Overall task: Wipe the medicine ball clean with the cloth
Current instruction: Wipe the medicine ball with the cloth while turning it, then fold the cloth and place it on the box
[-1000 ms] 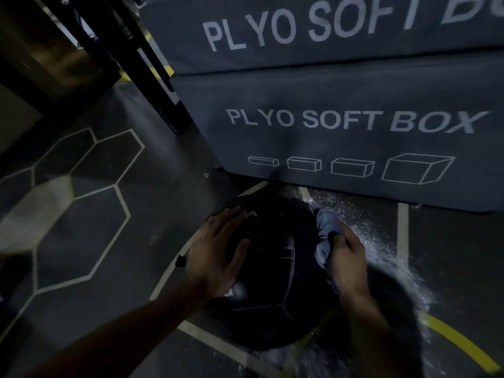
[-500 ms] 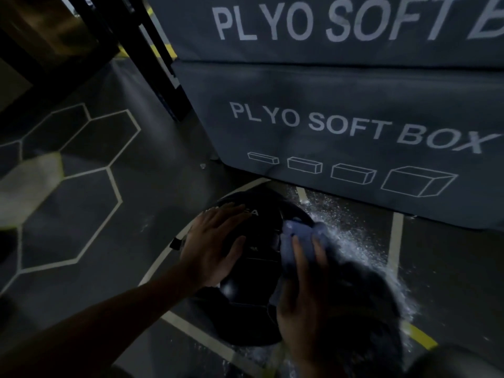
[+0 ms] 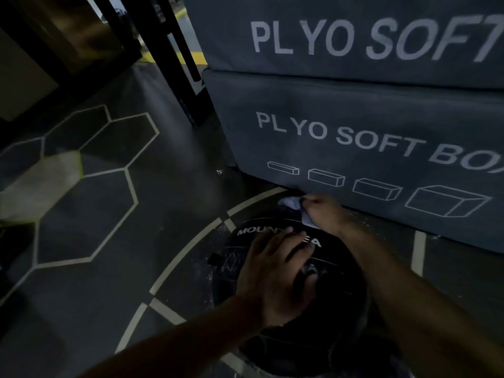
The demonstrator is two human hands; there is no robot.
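Cloth is bunched in the right hand grip atop the medicine ball; left hand is laid flat nearer, grip wide.

Upper box carried large pale print "PLYO SOFT", cut off at right edge. Lower box read "PLYO SOFT BO", last word cut off at right edge; under it ran row of four outline box pictograms, growing larger left to right. Ball bore white letters "MOUN", then gap covered by left hand, then "A" showing past fingertips; rest hidden. Faint scrawl on ball's left side was unreadable. Floor had painted lines only, no words.
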